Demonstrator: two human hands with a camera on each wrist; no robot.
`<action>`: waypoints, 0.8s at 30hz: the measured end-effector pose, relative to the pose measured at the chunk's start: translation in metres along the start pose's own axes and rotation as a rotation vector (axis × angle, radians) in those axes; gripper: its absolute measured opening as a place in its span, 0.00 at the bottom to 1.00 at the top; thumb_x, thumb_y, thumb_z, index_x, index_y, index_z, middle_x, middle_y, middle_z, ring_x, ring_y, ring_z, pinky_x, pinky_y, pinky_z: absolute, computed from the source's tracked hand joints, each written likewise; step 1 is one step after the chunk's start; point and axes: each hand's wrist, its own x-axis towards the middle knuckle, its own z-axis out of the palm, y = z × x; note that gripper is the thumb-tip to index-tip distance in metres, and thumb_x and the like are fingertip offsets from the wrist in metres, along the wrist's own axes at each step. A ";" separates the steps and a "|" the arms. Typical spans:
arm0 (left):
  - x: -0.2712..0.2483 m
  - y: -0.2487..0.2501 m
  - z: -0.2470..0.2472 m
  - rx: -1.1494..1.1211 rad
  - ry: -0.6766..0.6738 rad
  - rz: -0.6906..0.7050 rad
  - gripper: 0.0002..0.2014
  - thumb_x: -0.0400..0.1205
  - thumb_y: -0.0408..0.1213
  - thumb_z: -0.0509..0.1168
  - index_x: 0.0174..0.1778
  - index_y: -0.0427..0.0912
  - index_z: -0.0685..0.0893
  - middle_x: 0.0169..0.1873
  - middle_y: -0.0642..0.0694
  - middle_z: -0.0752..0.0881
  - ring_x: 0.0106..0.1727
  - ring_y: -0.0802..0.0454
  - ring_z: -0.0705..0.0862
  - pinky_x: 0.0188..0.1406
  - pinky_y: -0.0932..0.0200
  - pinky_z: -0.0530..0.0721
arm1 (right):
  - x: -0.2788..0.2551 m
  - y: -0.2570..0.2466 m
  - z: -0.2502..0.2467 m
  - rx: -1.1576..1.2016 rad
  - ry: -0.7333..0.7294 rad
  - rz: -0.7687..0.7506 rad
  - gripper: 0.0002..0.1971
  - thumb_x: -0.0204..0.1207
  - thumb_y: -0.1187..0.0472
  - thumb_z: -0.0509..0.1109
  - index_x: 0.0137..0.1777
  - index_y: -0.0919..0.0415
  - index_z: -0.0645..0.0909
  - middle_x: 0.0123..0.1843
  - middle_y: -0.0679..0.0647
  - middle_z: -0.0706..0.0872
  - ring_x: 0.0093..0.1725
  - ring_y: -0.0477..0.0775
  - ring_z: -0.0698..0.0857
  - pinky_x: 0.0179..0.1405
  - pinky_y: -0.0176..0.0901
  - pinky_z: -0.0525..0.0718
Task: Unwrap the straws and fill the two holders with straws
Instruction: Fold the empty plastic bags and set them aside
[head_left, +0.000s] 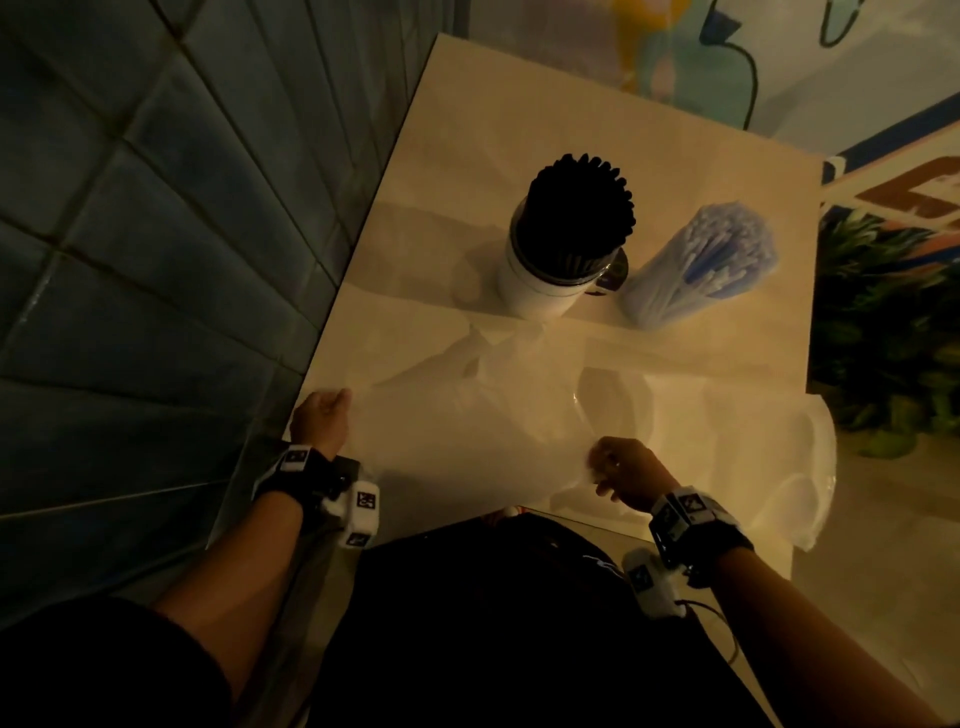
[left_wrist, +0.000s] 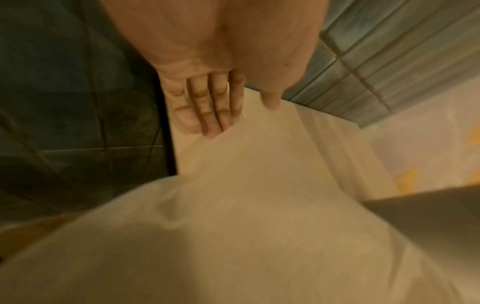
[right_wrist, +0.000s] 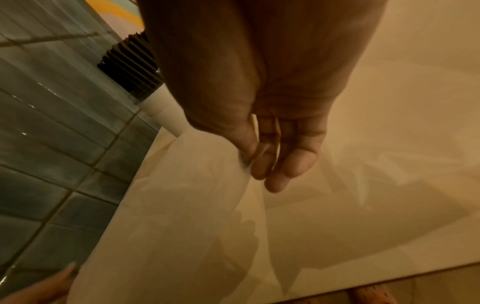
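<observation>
A white holder (head_left: 535, 283) packed with black straws (head_left: 576, 208) stands mid-table, also seen in the right wrist view (right_wrist: 158, 109). Right of it, a bundle of blue and white straws (head_left: 701, 265) in clear wrap stands tilted; a dark rim (head_left: 617, 270) peeks out between them. A large limp sheet of clear plastic wrapper (head_left: 467, 431) is stretched over the near table. My left hand (head_left: 324, 415) holds its left edge between thumb and straight fingers (left_wrist: 207, 115). My right hand (head_left: 618, 467) pinches its near edge between thumb and forefinger (right_wrist: 252, 162).
The white table (head_left: 519, 104) abuts a dark tiled wall (head_left: 156, 260) on the left. More crumpled clear plastic (head_left: 753, 457) hangs over the near right corner. Green plants (head_left: 883, 312) sit past the right edge. My dark-clothed body is against the near edge.
</observation>
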 end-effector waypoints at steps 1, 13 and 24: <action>-0.007 0.009 -0.002 -0.015 0.000 -0.029 0.13 0.80 0.55 0.67 0.42 0.48 0.81 0.51 0.31 0.88 0.54 0.29 0.86 0.57 0.33 0.85 | -0.001 0.000 0.000 -0.024 -0.006 -0.017 0.09 0.84 0.70 0.62 0.45 0.61 0.82 0.41 0.57 0.87 0.33 0.52 0.86 0.28 0.38 0.79; -0.084 0.065 -0.026 -0.156 0.018 0.305 0.07 0.88 0.37 0.61 0.45 0.52 0.75 0.43 0.41 0.87 0.48 0.39 0.86 0.51 0.44 0.84 | -0.016 -0.053 -0.045 -0.263 0.382 -0.413 0.14 0.80 0.56 0.71 0.64 0.52 0.78 0.59 0.48 0.80 0.47 0.48 0.85 0.45 0.40 0.80; -0.133 0.076 -0.041 -0.162 -0.031 0.528 0.08 0.84 0.42 0.63 0.47 0.63 0.84 0.41 0.57 0.88 0.44 0.59 0.87 0.48 0.66 0.83 | 0.061 -0.138 -0.028 -0.892 0.148 -0.536 0.32 0.82 0.63 0.66 0.83 0.47 0.62 0.81 0.50 0.69 0.76 0.60 0.69 0.72 0.56 0.74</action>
